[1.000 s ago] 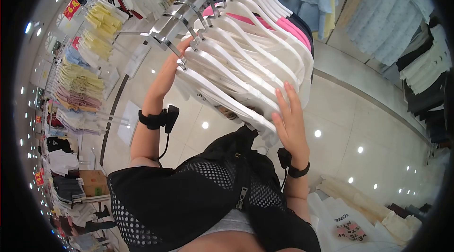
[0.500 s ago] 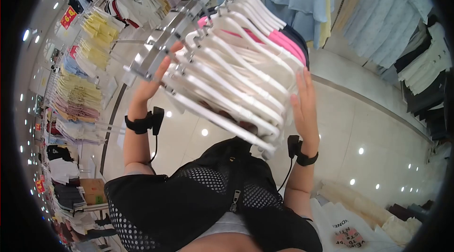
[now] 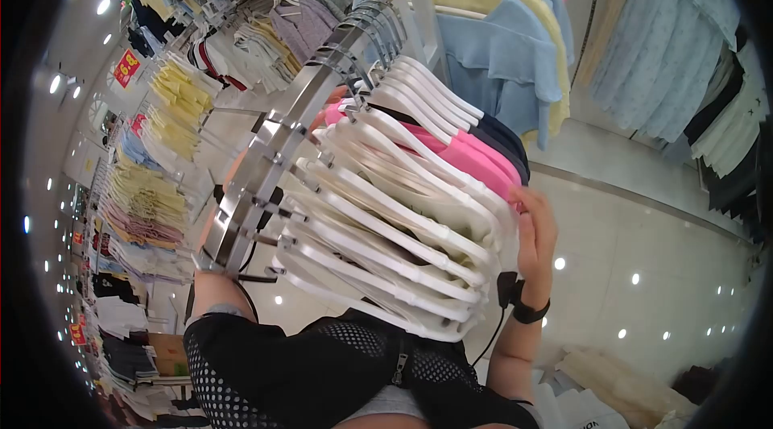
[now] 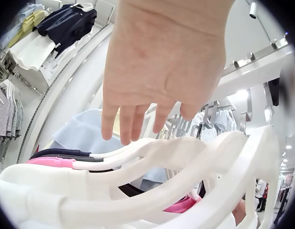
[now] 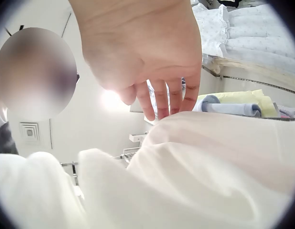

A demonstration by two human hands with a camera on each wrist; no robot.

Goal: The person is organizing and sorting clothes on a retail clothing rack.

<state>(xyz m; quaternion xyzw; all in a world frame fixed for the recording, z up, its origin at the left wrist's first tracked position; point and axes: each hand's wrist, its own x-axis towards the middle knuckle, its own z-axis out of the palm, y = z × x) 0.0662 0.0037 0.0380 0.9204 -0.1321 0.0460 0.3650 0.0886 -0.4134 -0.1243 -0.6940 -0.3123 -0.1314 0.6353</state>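
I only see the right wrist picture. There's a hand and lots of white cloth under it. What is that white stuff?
Observer: Pale tops on a row of white hangers; the right hand rests against their outer shoulder ends.
Operator: What do they hang on?
Observer: A slanted metal rail with notches, which the head view shows.
Operator: Where's the other hand?
Observer: The left hand is over the hanger tops near the hooks, fingers straight; whether they touch, I cannot tell.
Operator: Any other colours?
Observer: Yes, a pink top and a dark top hang higher up the row.
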